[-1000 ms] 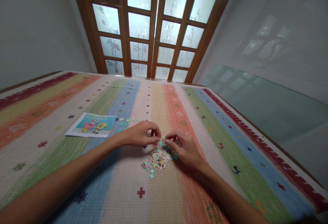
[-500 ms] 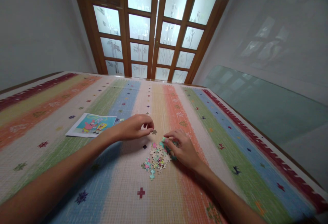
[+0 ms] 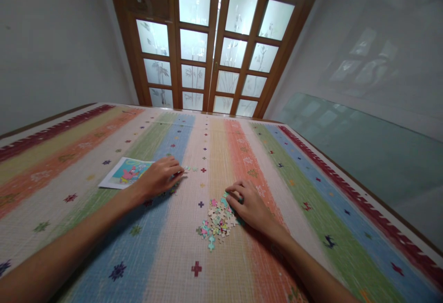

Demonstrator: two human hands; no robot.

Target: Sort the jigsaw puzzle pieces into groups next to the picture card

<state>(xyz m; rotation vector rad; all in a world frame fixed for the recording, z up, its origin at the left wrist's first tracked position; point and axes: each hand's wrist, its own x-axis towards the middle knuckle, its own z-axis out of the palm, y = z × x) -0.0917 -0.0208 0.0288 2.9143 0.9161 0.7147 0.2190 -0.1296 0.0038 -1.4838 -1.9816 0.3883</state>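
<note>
A small heap of jigsaw pieces [image 3: 218, 220], some showing grey backs and others teal, pink and yellow, lies on the striped tablecloth. My left hand [image 3: 161, 177] is left of the heap, fingers pinched on a jigsaw piece that is mostly hidden at the fingertips. A few loose pieces [image 3: 191, 169] lie just beyond those fingertips, and more show beneath the hand. Partly behind my left hand is a printed cartoon picture [image 3: 119, 173]. My right hand [image 3: 249, 205] rests at the right edge of the heap, fingers curled, with a gap between thumb and forefinger.
The striped tablecloth [image 3: 176, 257] covers a wide table, with printed crosses and snowflakes that resemble small pieces. Wooden doors with frosted panes [image 3: 195, 46] stand beyond the far edge. A pale green glass panel [image 3: 346, 127] runs along the right wall.
My left hand has moved left, away from the heap toward the loose pieces by the picture, carrying a jigsaw piece. My right hand stays beside the heap. The view has shifted slightly.
</note>
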